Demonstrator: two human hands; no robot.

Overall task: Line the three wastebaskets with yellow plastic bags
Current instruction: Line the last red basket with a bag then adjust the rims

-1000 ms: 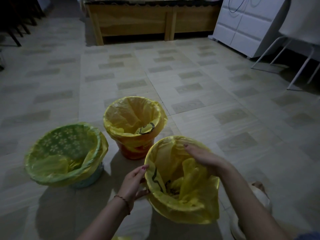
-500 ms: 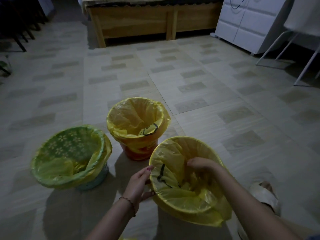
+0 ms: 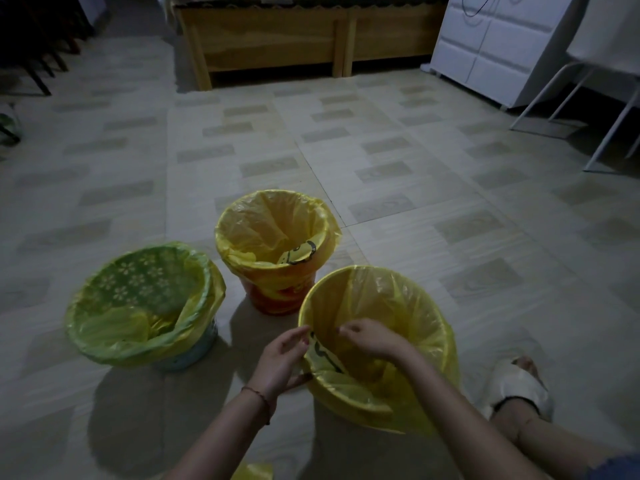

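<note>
The left hand (image 3: pixel 282 358) curls its fingers and thumb round the near-left rim of the nearest wastebasket (image 3: pixel 408 415), pinching the fold of the yellow plastic bag (image 3: pixel 388 299) that lines it, at a spot where a black printed mark shows on the plastic. A thin red cord circles that wrist. The right hand (image 3: pixel 369 339) reaches over the rim and down inside the same basket, its fingers bent against the bag's inner wall just beside the left hand; whether it actually pinches the plastic or only presses it cannot be told. This bag is turned over the rim all the way round and hangs loosely down the outside on the near and right sides. Just beyond it, nearly touching, stands an orange wastebasket (image 3: pixel 277 299) with its own yellow bag (image 3: pixel 273 223) folded over the rim and a printed patch lying inside. To the left, a little apart, sits a wider green wastebasket (image 3: pixel 194 355) with a flower pattern showing through its yellow liner (image 3: pixel 138 306), which is also turned over the rim. All three stand on a pale tiled floor (image 3: pixel 450 168). A foot in a white slipper (image 3: pixel 516 386) rests right of the nearest basket. Farther back are a wooden bed frame (image 3: pixel 277 39), a white cabinet (image 3: pixel 495 50) and the legs of a white chair (image 3: pixel 620 116). A scrap of yellow plastic (image 3: pixel 252 472) shows at the bottom edge.
</note>
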